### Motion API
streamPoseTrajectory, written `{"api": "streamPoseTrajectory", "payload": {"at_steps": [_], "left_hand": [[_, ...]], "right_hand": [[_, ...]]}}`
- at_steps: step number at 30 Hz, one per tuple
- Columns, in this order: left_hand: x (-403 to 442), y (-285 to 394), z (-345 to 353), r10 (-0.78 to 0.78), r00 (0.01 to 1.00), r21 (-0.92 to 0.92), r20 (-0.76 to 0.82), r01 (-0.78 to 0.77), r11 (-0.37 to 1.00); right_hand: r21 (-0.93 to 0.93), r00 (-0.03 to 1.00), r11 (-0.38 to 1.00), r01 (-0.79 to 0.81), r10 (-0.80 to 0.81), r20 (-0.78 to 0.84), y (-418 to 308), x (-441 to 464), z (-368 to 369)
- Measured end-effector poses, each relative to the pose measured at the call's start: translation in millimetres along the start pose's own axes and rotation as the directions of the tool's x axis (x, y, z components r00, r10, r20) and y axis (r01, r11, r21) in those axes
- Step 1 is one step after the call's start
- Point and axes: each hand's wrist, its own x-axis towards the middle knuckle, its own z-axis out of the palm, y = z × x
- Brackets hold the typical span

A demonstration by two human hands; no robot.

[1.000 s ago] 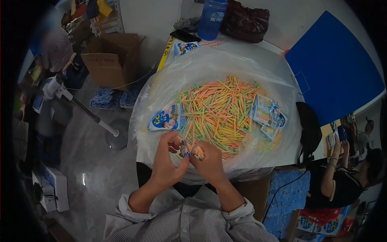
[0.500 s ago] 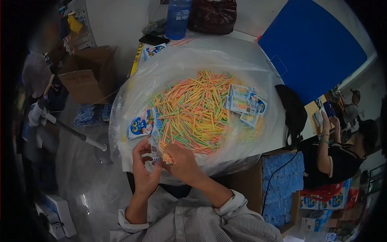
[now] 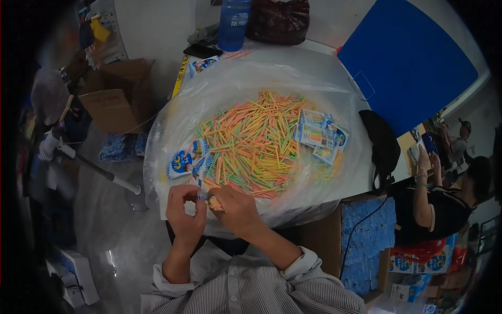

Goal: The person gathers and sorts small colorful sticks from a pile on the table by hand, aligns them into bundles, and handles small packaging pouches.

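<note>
Thin pastel sticks in yellow, pink, orange and green lie heaped on a clear plastic sheet. At the heap's near edge, my right hand is closed around a small bundle of sticks, their ends pointing left. My left hand pinches a small blue and white packet just left of the bundle. Another blue and white packet lies beyond my left hand. More printed packets rest at the heap's right side.
A blue bottle, a phone and a dark red bag stand at the back. A blue board and black cap are right. A box of blue packets sits below; another person works at far right.
The view has swung, shifting the table left. My left fingers have closed in on the small packet and moved close to the bundle, which my right hand still holds.
</note>
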Motion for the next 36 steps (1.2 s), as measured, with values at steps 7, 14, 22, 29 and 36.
{"api": "streamPoseTrajectory", "payload": {"at_steps": [7, 14, 22, 29, 36], "left_hand": [[6, 7, 4, -0.12, 0.986, 0.144, 0.119, 0.102, 0.984], [8, -8, 3, 0.122, 0.991, 0.073, 0.052, -0.126, 0.989], [14, -11, 6, 0.105, 0.993, 0.139, -0.05, -0.097, 0.986], [13, -8, 13, 0.165, 0.986, 0.147, 0.006, -0.165, 0.975], [11, 1, 19, 0.174, 0.983, 0.101, 0.049, -0.179, 0.979]], "right_hand": [[0.172, 0.967, 0.981, -0.086, 0.123, -0.222, 0, 13, -2], [0.322, 0.951, 0.9, -0.295, 0.308, 0.01, 15, 14, -4], [0.143, 0.969, 0.96, -0.241, 0.23, 0.089, -8, 23, -35], [-0.091, 0.811, 0.923, -0.373, 0.372, 0.451, -10, 34, -43], [-0.261, 0.794, 0.937, -0.234, 0.339, 0.505, 3, 42, -48]]}}
